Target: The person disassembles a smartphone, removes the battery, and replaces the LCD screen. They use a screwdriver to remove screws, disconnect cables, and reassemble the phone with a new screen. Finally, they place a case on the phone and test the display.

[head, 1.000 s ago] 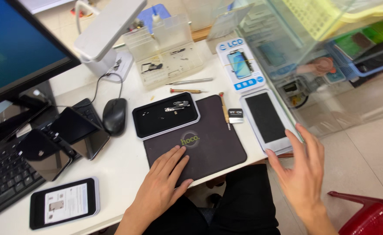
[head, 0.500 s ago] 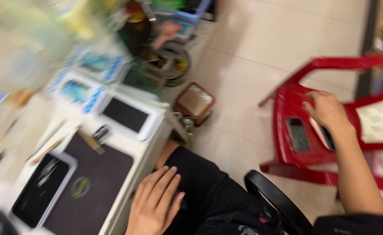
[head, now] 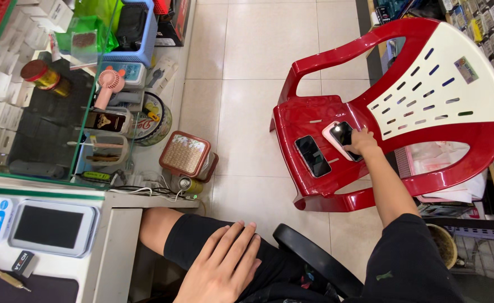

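Note:
My right hand (head: 361,142) is stretched out to the seat of a red and white plastic chair (head: 426,73). Its fingers curl over a black phone (head: 343,134) that lies on a pale pink flat case or phone. A second black phone (head: 313,156) lies apart on the seat, just to the left. My left hand (head: 223,267) rests flat on my thigh in black shorts, fingers spread, holding nothing.
A white table corner (head: 112,235) at lower left carries a grey tablet-like device (head: 52,227). Beyond it stands a glass cabinet (head: 45,112) with a pink hand fan (head: 109,84). A woven square box (head: 185,154) and a can (head: 190,185) sit on the tiled floor.
The view swung from the table to the chair on the right. My right hand reached out and settled on the phone there. My left hand left the dark mat and now lies on my thigh.

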